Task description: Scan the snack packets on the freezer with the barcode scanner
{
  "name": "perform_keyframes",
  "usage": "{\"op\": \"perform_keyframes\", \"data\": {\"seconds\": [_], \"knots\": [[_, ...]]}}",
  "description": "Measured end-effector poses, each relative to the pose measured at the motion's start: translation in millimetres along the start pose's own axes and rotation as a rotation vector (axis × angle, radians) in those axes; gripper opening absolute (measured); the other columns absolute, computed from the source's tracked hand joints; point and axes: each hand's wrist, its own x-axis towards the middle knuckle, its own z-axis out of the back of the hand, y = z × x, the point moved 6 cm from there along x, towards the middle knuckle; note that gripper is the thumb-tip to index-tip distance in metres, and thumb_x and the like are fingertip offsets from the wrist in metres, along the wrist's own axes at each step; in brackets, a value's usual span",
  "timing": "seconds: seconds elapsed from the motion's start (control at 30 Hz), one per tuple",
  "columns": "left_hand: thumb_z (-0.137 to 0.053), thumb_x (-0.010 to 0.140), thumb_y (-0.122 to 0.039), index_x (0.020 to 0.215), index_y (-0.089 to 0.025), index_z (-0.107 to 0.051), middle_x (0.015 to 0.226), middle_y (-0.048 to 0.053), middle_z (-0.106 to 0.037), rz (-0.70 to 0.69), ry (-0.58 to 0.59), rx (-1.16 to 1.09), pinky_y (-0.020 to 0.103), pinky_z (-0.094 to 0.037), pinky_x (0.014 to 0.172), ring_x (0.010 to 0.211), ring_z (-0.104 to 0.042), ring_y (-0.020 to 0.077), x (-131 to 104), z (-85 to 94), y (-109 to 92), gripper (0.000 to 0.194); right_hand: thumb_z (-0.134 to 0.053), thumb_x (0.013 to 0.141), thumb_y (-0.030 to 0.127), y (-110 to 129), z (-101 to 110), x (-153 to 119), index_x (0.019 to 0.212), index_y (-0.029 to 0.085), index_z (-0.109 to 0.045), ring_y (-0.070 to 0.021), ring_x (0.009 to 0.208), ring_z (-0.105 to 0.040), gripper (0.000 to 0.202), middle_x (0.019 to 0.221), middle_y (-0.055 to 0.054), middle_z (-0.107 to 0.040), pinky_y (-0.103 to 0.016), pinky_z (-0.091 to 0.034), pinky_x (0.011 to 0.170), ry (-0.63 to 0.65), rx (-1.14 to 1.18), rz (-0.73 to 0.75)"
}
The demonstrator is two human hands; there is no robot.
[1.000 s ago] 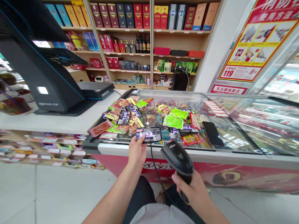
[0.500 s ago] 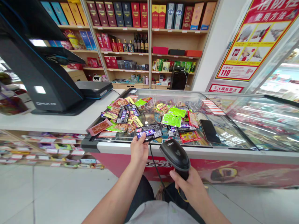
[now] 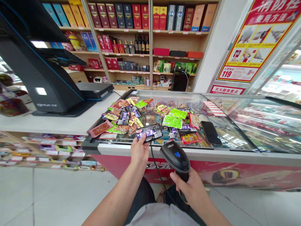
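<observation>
My left hand (image 3: 140, 150) pinches the near-left end of a black snack packet (image 3: 150, 133) at the front edge of a glass-topped freezer (image 3: 113, 147). In my right hand (image 3: 190, 183) is a black barcode scanner (image 3: 175, 157), gripped by its handle; its head points toward the packet and a blue light shows on top. Colourful snack packets lie on the glass in two loose groups. The left group has a pink-edged packet (image 3: 101, 128) at its near corner. Green packets (image 3: 172, 121) top the right group, with a black phone (image 3: 210, 132) to their right.
On the left, a white counter (image 3: 58, 123) holds a dark terminal (image 3: 54, 78) with a flat scale platform (image 3: 94, 89). A cable (image 3: 156, 164) hangs between my hands. Shelves (image 3: 124, 29) of boxes and bottles stand behind the freezer.
A blue light now shows on top of the scanner. The packet in my left hand and the scanner have shifted very slightly left.
</observation>
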Motion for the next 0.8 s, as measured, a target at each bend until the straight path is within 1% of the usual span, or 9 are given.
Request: {"op": "perform_keyframes", "data": {"seconds": [0.17,0.27,0.33,0.4,0.47,0.57,0.63,0.7,0.8], "knots": [[-0.067,0.075,-0.003,0.071,-0.014,-0.056,0.070,0.002,-0.066,0.006,-0.018,0.022,0.023,-0.055,0.070,0.067,-0.067,0.0117,-1,-1.5,0,0.016,-0.062,0.072,0.048,-2,0,1,0.076,0.019,-0.059,-0.0182,0.048,-0.056,0.029,0.049,0.002,-0.057,-0.028,-0.045,0.052,0.002,0.025,-0.019],[-0.067,0.073,-0.003,0.071,-0.014,-0.055,0.069,0.001,-0.067,0.006,-0.026,0.030,0.023,-0.054,0.070,0.068,-0.066,0.0114,-1,-2.0,0,0.017,-0.064,0.072,0.049,-2,0,1,0.073,0.019,-0.058,-0.0177,0.048,-0.056,0.030,0.049,0.002,-0.056,-0.027,-0.046,0.051,0.007,0.072,-0.030],[-0.069,0.071,-0.003,0.071,-0.015,-0.055,0.069,0.001,-0.067,0.000,-0.030,0.034,0.022,-0.053,0.069,0.066,-0.066,0.0106,0,-2.6,0,0.018,-0.065,0.072,0.048,0,0,1,0.070,0.020,-0.056,-0.0172,0.049,-0.056,0.029,0.050,0.003,-0.055,-0.027,-0.048,0.053,0.011,0.112,-0.012],[-0.072,0.067,-0.005,0.069,-0.015,-0.055,0.068,0.000,-0.067,-0.011,-0.010,0.039,0.022,-0.053,0.069,0.064,-0.065,0.0098,2,-5.5,-1,0.020,-0.064,0.074,0.049,1,-1,-1,0.066,0.021,-0.054,-0.0166,0.051,-0.056,0.031,0.050,0.002,-0.053,-0.027,-0.048,0.054,0.030,0.145,0.023],[-0.077,0.061,-0.010,0.070,-0.015,-0.056,0.068,0.000,-0.067,-0.019,0.048,0.067,0.023,-0.053,0.069,0.063,-0.064,0.0102,8,-12.6,0,0.024,-0.064,0.074,0.051,-1,-2,-2,0.064,0.021,-0.053,-0.0162,0.051,-0.055,0.034,0.051,0.002,-0.052,-0.026,-0.048,0.053,0.051,0.172,0.035],[-0.084,0.051,-0.020,0.073,-0.016,-0.056,0.070,-0.001,-0.067,-0.022,0.172,0.162,0.026,-0.052,0.067,0.063,-0.063,0.0123,21,-31.4,5,0.035,-0.063,0.074,0.057,-10,-2,-1,0.065,0.020,-0.054,-0.0161,0.051,-0.055,0.039,0.052,0.002,-0.051,-0.026,-0.048,0.052,0.045,0.200,0.030],[-0.085,0.045,-0.026,0.070,-0.016,-0.055,0.065,-0.003,-0.064,-0.037,0.249,0.266,0.025,-0.049,0.063,0.059,-0.060,0.0113,32,-48.3,12,0.040,-0.062,0.071,0.063,-17,-2,1,0.063,0.021,-0.053,-0.0162,0.049,-0.055,0.044,0.050,0.001,-0.051,-0.027,-0.048,0.051,0.038,0.214,0.032],[-0.085,0.044,-0.030,0.065,-0.016,-0.053,0.059,-0.005,-0.058,-0.090,0.320,0.414,0.023,-0.045,0.060,0.055,-0.054,0.0091,43,-68.8,21,0.041,-0.061,0.069,0.069,-24,-1,4,0.060,0.021,-0.053,-0.0164,0.047,-0.054,0.049,0.048,0.001,-0.051,-0.028,-0.048,0.050,0.018,0.228,0.025],[-0.082,0.048,-0.035,0.063,-0.016,-0.055,0.058,-0.005,-0.056,-0.206,0.441,0.674,0.023,-0.041,0.059,0.055,-0.049,0.0091,57,-106.3,39,0.037,-0.060,0.065,0.073,-38,3,7,0.060,0.022,-0.054,-0.0171,0.043,-0.054,0.052,0.044,0.001,-0.051,-0.028,-0.047,0.047,-0.058,0.252,-0.004]]}}
